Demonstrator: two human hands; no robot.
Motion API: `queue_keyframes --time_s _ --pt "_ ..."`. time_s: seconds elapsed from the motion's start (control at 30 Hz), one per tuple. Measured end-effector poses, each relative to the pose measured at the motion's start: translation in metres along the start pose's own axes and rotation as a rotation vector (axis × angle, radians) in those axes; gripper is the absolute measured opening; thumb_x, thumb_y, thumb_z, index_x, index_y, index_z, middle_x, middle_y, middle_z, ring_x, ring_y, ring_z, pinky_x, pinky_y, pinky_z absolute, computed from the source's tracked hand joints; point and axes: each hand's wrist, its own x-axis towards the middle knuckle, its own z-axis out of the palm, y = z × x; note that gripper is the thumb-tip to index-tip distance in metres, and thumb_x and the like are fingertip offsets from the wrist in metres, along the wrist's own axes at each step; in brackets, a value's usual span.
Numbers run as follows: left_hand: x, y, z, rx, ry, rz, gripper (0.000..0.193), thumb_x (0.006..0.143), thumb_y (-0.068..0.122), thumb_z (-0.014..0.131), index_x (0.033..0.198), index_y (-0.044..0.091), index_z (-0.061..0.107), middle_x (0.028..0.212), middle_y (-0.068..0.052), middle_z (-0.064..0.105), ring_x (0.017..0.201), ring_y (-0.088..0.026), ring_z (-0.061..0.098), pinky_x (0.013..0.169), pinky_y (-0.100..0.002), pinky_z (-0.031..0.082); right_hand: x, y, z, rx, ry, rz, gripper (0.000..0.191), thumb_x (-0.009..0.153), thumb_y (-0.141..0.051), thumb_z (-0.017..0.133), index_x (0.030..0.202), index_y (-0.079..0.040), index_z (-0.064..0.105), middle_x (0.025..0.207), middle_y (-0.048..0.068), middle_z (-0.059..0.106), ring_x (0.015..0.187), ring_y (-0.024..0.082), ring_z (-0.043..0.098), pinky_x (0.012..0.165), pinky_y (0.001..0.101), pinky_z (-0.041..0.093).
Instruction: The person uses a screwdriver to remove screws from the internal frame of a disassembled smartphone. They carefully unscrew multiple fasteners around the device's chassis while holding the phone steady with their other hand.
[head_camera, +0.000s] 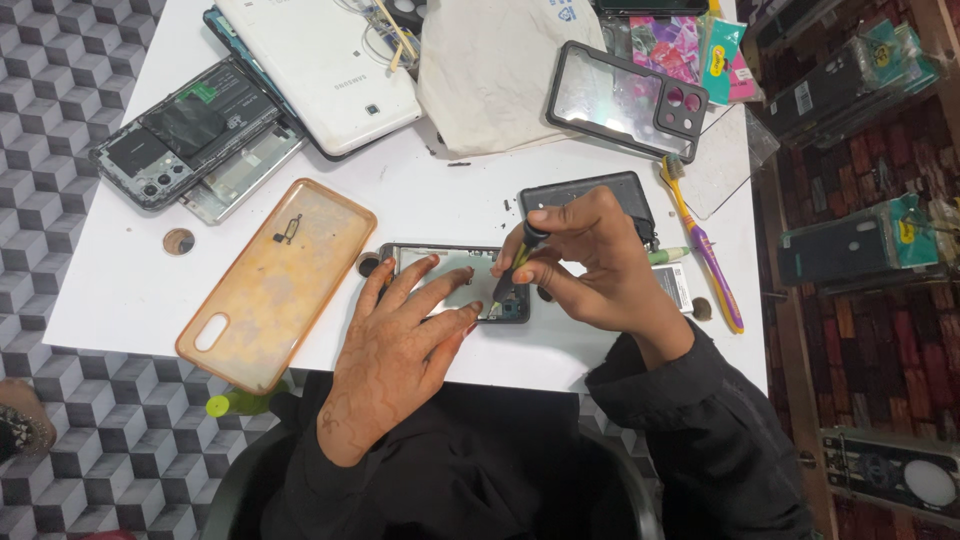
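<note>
Now a white counter (130, 290) is carrying all the things, and a person in dark sleeves is sitting at its near edge. At the far side a white tablet (320, 65) is lying face down, just beside a grey opened phone (190, 130) with its inside parts showing. Nearer, an orange-rimmed clear case (275, 285) is lying flat, to the left of the hands. A clear case with a black rim (625, 100) is resting further back on the right. The left hand (395, 350) is pressing down with its fingers spread on the small opened phone (450, 282) lying at the middle of the counter near the front edge. The right hand (590, 265) is pinching a screwdriver (515, 265) between thumb and fingers, with its tip touching the phone's lower right corner. A purple and yellow toothbrush (705, 250) is lying to the right.
</note>
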Motion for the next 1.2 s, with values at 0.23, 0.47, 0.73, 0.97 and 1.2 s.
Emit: queue_keyframes --time_s 0.23,0.47,0.73,0.97,1.2 --pt "-0.0001 0.0002 -0.0001 -0.004 0.007 0.001 0.021 0.093 0.021 0.065 0.111 0.017 0.077 0.132 -0.003 0.066 0.135 -0.032 0.052 0.117 -0.056 0.030 0.0026 -0.0012 0.0014 -0.051 -0.010 -0.017 0.043 0.096 0.013 0.068 0.129 -0.003 0.044 0.107 0.014 0.062 0.108 0.027 0.075 0.082 0.0354 0.070" --pt "-0.0003 0.0007 0.0006 0.015 -0.004 -0.002 0.021 0.093 0.022 0.065 0.110 0.019 0.077 0.132 -0.002 0.066 0.136 -0.031 0.051 0.117 -0.056 0.029 0.0014 -0.0012 -0.0013 -0.039 -0.017 -0.003 0.043 0.097 0.012 0.068 0.129 -0.005 0.044 0.106 0.013 0.063 0.110 0.027 0.075 0.083 0.0375 0.065" --pt "-0.0002 0.0007 0.0010 0.016 -0.010 -0.004 0.021 0.093 0.021 0.065 0.110 0.019 0.077 0.132 -0.003 0.066 0.136 -0.031 0.051 0.117 -0.056 0.029 0.0026 -0.0005 0.0010 -0.043 -0.034 -0.022 0.043 0.098 0.011 0.068 0.129 -0.005 0.043 0.107 0.015 0.065 0.110 0.026 0.075 0.085 0.0377 0.065" --pt "-0.0003 0.0006 0.0006 0.001 0.000 -0.002 0.020 0.094 0.021 0.065 0.109 0.018 0.077 0.132 -0.003 0.067 0.135 -0.031 0.052 0.117 -0.056 0.030 0.0007 -0.0025 -0.0012 -0.048 -0.009 0.013 0.044 0.096 0.011 0.069 0.129 -0.004 0.045 0.105 0.013 0.064 0.109 0.026 0.075 0.083 0.0372 0.065" --pt "-0.0003 0.0009 0.0004 0.001 0.008 0.000 0.020 0.094 0.021 0.065 0.109 0.018 0.077 0.132 -0.003 0.066 0.135 -0.031 0.052 0.117 -0.056 0.030 0.0009 -0.0006 0.0003 -0.032 -0.017 -0.011 0.044 0.097 0.011 0.068 0.130 -0.005 0.044 0.108 0.014 0.062 0.111 0.027 0.074 0.086 0.0375 0.069"
